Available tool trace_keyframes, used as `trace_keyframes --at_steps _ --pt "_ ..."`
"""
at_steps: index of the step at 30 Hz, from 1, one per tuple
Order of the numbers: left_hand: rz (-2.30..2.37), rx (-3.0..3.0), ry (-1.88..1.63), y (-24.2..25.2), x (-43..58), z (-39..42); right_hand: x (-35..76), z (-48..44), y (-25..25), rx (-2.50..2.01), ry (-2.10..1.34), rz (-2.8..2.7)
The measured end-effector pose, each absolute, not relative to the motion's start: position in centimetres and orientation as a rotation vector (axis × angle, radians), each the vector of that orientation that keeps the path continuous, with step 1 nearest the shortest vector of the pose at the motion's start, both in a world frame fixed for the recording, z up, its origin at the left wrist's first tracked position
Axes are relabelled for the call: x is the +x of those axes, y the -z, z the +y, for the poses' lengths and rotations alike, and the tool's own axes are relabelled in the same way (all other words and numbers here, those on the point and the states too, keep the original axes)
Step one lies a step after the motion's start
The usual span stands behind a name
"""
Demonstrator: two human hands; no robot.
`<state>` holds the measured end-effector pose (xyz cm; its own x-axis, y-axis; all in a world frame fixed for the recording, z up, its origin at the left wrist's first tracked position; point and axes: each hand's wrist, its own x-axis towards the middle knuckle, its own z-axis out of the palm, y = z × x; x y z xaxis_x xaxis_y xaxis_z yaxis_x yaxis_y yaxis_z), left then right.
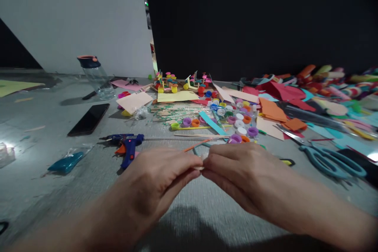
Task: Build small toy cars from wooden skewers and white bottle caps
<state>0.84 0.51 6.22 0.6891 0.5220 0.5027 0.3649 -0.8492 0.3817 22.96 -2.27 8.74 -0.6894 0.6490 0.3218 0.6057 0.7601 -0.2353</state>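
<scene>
A small pale piece (200, 168) is pinched between the left hand (159, 177) and the right hand (236, 169), each grip clamped on one end, low over the grey table (35, 189). A blue glue gun (127, 147) is seen near the left hand.

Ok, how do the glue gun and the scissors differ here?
The glue gun is dark blue, by the left hand; the scissors have teal handles, by the right hand. Both lie on the table, untouched: both hands pinch a small stick.
</scene>
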Motion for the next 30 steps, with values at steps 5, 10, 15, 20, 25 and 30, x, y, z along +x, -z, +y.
trace_keyframes --at_steps 5,10,15,20,25,30 --pt "0.769 2.569 -0.707 -7.1 0.5 -0.1 22.9 -2.1 -9.0 -0.988 -0.320 -2.575" --pt "0.857 2.373 -0.679 -7.7 0.2 0.1 22.9 -1.9 -8.7 -0.956 -0.492 -2.594" --pt "0.704 1.744 -0.874 -7.0 1.4 0.9 22.9 -1.7 -8.5 -0.963 -0.590 -2.254" --pt "0.588 1.585 -1.083 -5.0 3.2 0.6 21.8 -1.5 -7.0 -0.918 -0.818 -1.927" --pt "0.566 1.306 -1.157 -3.7 4.0 -0.1 20.5 -1.7 -5.3 -0.909 -0.901 -1.837" --pt "0.580 1.094 -1.148 -5.0 4.0 -0.4 21.3 -1.4 -5.9 -0.887 -0.744 -2.068"
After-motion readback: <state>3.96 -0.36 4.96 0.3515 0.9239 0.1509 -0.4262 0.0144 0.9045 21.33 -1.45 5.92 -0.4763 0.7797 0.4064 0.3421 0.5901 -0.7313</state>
